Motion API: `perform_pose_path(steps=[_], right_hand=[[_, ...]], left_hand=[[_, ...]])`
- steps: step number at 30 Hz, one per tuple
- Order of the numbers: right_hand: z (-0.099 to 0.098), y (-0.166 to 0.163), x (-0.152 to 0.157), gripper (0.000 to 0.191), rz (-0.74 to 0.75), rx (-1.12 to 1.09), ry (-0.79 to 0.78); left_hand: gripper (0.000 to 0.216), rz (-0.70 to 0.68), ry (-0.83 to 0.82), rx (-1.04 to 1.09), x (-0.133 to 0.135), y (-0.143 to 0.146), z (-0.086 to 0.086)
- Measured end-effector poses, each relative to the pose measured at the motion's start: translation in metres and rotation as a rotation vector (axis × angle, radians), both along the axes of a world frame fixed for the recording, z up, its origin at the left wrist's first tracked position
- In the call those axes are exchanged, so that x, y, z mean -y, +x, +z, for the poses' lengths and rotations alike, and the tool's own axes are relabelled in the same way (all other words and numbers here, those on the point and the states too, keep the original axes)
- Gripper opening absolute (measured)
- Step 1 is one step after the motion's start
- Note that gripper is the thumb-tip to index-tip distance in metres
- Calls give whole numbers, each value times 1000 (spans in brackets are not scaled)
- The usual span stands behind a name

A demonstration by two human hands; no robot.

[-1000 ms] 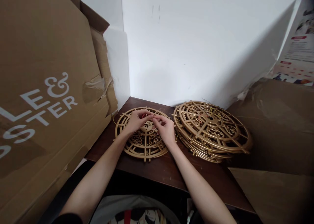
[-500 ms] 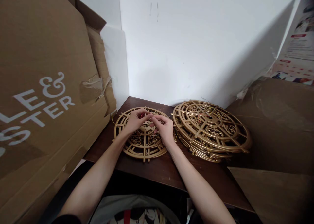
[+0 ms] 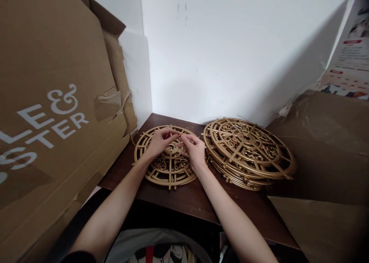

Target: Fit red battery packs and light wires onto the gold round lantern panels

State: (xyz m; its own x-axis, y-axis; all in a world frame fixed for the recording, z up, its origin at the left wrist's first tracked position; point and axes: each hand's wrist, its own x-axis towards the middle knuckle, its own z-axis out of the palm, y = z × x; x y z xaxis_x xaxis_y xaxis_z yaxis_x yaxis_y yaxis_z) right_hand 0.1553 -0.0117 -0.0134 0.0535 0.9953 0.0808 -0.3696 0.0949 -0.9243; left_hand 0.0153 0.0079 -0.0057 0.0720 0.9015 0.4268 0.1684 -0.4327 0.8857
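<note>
A: Where's the gold disc (image 3: 170, 171)?

B: Flat on the desk (image 3: 184, 201), toward its far left corner.

A: And the hands?

B: Both forearms reach in from 6 o'clock, wrists low. The left hand (image 3: 158, 143) and right hand (image 3: 194, 151) meet over the hub, fingers pinched tip to tip on something too small to make out.

A: Around it?

B: A stack of discs (image 3: 253, 159) at 3 o'clock, a cardboard box (image 3: 57, 101) at 9.

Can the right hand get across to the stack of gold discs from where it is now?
Probably yes. The right hand is at the middle of the single gold disc, and the stack of gold discs lies beside it on the same table, top face open, nothing between them.
</note>
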Motion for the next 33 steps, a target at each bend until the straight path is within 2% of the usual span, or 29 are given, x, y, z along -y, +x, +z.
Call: perform_pose_path(steps=[11,21,33], right_hand=[[0,-1,3,27,-16,73,46],[-3,-5,6,23,-65,15,97],[-5,-8,4,27,-61,-11,129]], left_hand=[[24,34,24,-45,1,1,1],[21,11,0,-96,9,1,8],[18,-52,11,-39,6,2,2]])
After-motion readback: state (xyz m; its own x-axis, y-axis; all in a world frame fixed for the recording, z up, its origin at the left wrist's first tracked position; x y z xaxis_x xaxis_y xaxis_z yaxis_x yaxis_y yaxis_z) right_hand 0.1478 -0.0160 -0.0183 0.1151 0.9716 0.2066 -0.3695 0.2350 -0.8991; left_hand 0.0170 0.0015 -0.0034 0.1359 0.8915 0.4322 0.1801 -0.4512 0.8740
